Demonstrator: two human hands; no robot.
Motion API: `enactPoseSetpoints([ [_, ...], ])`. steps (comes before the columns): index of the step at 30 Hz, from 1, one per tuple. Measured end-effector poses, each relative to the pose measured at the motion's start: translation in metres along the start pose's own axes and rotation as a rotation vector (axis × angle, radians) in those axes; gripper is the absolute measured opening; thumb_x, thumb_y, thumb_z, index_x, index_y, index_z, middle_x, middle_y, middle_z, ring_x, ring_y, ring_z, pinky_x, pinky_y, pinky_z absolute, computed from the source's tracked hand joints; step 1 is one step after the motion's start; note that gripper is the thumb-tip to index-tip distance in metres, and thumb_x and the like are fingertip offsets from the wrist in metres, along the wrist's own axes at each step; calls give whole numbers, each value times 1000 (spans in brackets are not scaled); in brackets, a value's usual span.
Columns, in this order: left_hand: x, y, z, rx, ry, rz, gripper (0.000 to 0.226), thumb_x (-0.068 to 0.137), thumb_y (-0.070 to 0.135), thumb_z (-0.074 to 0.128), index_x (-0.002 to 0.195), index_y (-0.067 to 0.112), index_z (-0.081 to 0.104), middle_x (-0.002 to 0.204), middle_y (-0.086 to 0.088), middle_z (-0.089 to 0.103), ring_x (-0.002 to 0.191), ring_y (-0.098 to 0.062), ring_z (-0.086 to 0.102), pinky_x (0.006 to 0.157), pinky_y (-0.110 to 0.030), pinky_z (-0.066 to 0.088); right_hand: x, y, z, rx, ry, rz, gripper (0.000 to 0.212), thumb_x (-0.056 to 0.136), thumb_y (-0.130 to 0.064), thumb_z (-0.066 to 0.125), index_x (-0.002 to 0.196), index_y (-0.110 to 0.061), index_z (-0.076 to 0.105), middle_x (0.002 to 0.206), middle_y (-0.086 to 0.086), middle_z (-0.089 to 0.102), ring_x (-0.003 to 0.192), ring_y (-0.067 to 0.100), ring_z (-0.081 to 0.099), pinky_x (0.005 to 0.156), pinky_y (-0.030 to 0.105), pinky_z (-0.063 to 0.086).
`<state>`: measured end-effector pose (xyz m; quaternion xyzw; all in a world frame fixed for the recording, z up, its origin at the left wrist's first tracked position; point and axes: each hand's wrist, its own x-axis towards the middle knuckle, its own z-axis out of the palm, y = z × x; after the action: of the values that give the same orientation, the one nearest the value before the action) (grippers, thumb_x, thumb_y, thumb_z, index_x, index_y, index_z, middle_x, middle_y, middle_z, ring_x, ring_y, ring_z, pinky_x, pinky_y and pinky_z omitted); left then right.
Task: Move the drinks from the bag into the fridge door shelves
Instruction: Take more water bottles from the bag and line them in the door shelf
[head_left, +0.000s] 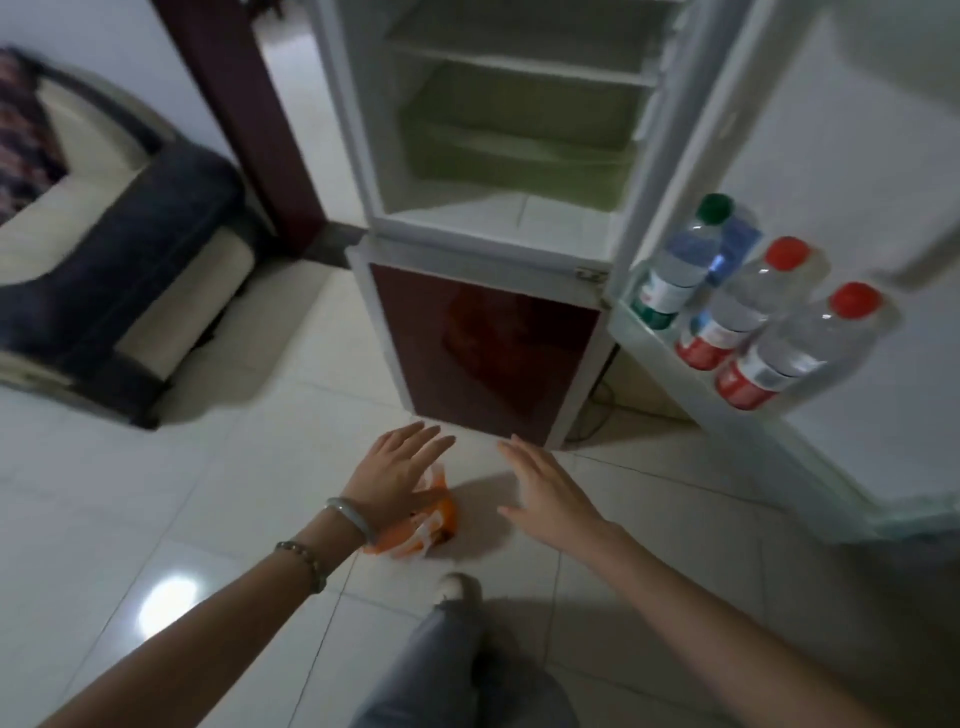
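Observation:
An orange and white plastic bag (421, 530) lies crumpled on the tiled floor in front of the fridge. My left hand (400, 470) hovers over it with fingers spread, hiding part of it. My right hand (545, 488) is to the right of the bag, open and empty. The fridge door (841, 156) stands open at the right. Its lower shelf (654, 338) holds three clear bottles: one with a green cap (685, 254) and two with red caps (748, 301) (805, 348). A blue item (735, 249) stands behind the green-capped bottle.
The upper fridge compartment (509, 130) is open, with bare shelves and a greenish drawer. Its lower door (483, 353) is dark red and closed. A dark and cream sofa (114, 270) stands at the left. My leg and shoe (457, 592) are below the bag.

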<state>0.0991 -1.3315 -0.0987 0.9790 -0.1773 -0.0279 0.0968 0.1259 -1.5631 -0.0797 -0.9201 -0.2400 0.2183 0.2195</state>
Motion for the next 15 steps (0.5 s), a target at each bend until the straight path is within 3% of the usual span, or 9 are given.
enactPoseSetpoints([
  [4, -56, -23, 21, -42, -81, -266, 64, 80, 46, 64, 135, 19, 45, 135, -10, 52, 124, -35, 47, 100, -48, 39, 29, -18, 19, -32, -139, -78, 75, 88, -27, 62, 148, -18, 18, 156, 5, 18, 143, 20, 15, 117, 33, 19],
  [8, -106, -41, 48, -46, -166, -420, 71, 69, 35, 78, 132, 17, 48, 127, -10, 59, 115, -34, 56, 93, -46, 46, 60, -33, 39, -34, -269, -121, 70, 88, -23, 62, 146, -15, 24, 152, 6, 28, 140, 21, 24, 113, 31, 22],
  [12, -129, -63, 76, -73, -183, -530, 70, 66, 31, 81, 129, 16, 52, 123, -10, 61, 112, -32, 58, 91, -45, 48, 96, -37, 66, -74, -359, -93, 66, 88, -25, 62, 144, -14, 29, 150, 5, 33, 138, 20, 28, 111, 31, 26],
  [15, -133, -79, 103, -115, -195, -580, 69, 70, 39, 77, 130, 15, 51, 125, -10, 60, 114, -32, 56, 94, -44, 45, 125, -30, 95, -84, -402, -85, 61, 88, -25, 61, 141, -13, 34, 148, 5, 36, 137, 19, 30, 110, 31, 27],
])
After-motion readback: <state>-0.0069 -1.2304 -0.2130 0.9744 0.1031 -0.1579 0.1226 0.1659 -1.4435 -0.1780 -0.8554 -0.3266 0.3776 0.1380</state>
